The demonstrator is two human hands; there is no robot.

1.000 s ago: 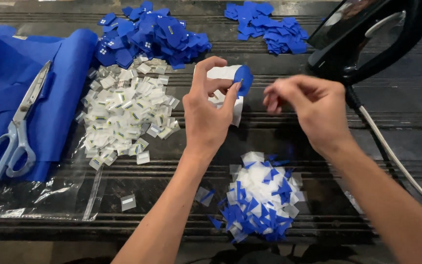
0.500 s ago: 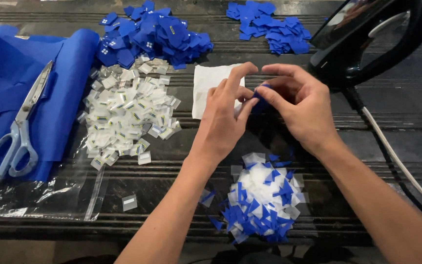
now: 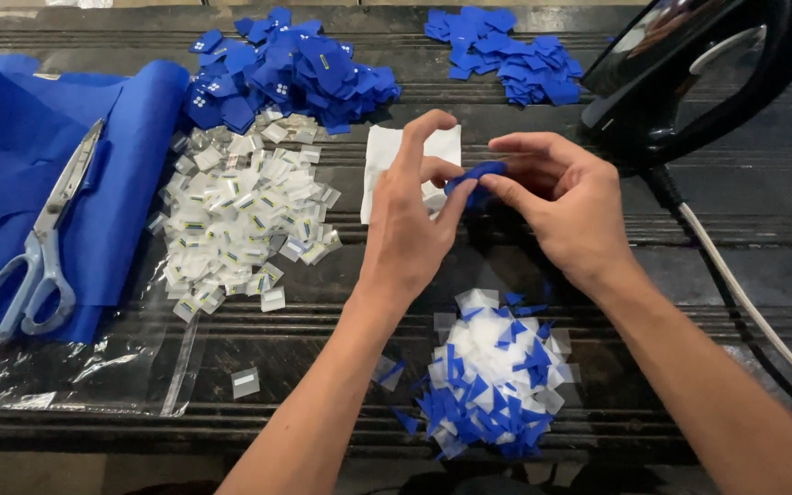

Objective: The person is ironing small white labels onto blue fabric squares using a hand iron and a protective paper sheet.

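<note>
A small blue fabric piece [image 3: 474, 174] is pinched between the fingers of both hands, held just above the dark slatted table [image 3: 744, 211]. The left hand [image 3: 410, 225] closes thumb and forefinger on its left end; the right hand [image 3: 566, 206] grips its right end, fingers curled inward. Both forearms reach up from the table's near edge, wrists raised. Just behind the fingers lies a white cloth square [image 3: 387, 156]. Below the wrists sits a heap of blue and white scraps [image 3: 492, 376] — bare table shows between. Left of the fingers spreads a pile of white labels [image 3: 240, 215], then scissors [image 3: 38, 243] on blue cloth [image 3: 130, 183]. A black iron [image 3: 689, 73] stands just right — little room there.
</note>
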